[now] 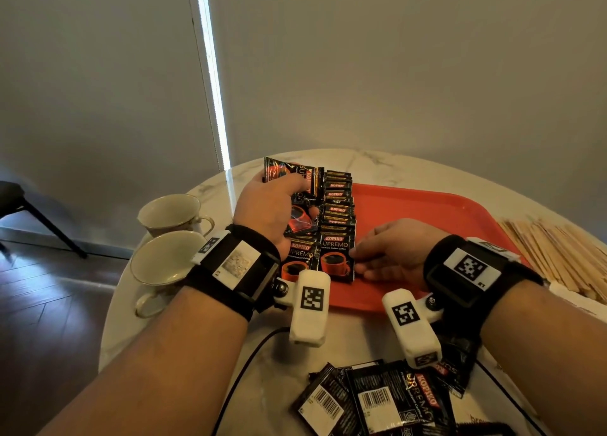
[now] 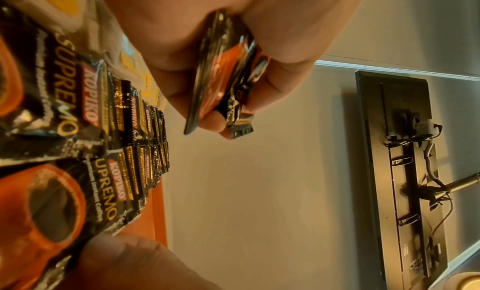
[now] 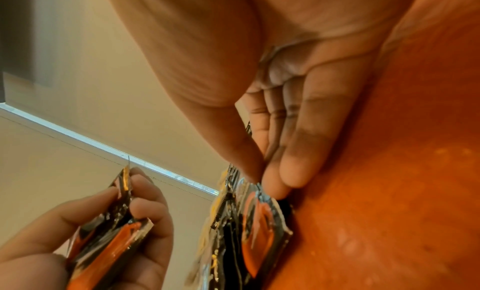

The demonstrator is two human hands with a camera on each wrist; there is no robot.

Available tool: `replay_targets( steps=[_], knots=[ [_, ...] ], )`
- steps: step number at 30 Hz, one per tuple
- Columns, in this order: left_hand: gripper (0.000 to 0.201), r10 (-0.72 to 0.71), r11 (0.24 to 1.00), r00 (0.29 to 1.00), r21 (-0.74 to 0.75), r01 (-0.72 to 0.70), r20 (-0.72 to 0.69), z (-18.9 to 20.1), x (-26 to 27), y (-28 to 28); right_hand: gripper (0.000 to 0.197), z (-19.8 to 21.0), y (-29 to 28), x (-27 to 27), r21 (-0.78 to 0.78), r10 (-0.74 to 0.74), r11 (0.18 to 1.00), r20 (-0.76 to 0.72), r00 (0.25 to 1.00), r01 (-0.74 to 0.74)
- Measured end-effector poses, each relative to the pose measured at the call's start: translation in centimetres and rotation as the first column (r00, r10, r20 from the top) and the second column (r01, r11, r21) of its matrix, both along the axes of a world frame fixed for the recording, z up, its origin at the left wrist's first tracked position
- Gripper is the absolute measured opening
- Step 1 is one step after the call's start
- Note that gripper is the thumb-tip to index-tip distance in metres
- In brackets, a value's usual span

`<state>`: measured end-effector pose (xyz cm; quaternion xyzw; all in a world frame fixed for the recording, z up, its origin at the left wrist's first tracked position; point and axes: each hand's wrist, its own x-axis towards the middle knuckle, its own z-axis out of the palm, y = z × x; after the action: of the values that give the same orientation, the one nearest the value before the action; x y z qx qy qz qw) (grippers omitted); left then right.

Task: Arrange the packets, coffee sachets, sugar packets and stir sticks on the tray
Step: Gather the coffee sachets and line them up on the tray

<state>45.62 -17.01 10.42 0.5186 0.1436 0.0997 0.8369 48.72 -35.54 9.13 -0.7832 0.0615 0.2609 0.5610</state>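
Head view: left hand (image 1: 269, 205) grips black-orange sachets (image 1: 290, 186); right hand (image 1: 391, 248) flat, fingers straight.

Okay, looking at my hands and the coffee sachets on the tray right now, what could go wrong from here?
1. The left hand grips several loose sachets at once; one may slip out onto the rows.
2. The right hand touches the edge of the overlapped row of sachets on the red tray; a nudge could skew the row.
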Motion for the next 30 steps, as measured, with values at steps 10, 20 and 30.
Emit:
replay_targets(
  steps=[10,20,30],
  knots=[
    [0.02,-0.077,0.997,0.996,0.004,0.077,-0.033,-0.4,0.3,-0.3,0.014,-0.2,-0.8,0.3,0.141,-0.06,0.988,0.009,0.998,0.058],
    [0.035,-0.201,0.968,0.978,0.16,0.192,0.047,-0.9,0.1,-1.2,0.012,1.5,-0.5,0.1,0.46,0.009,0.879,0.254,0.967,-0.129],
    [0.018,-0.224,0.969,0.972,0.12,0.215,0.064,-0.6,0.1,-1.1,0.009,2.5,-1.2,1.1,0.357,-0.132,0.931,0.531,0.837,-0.08]
  ],
)
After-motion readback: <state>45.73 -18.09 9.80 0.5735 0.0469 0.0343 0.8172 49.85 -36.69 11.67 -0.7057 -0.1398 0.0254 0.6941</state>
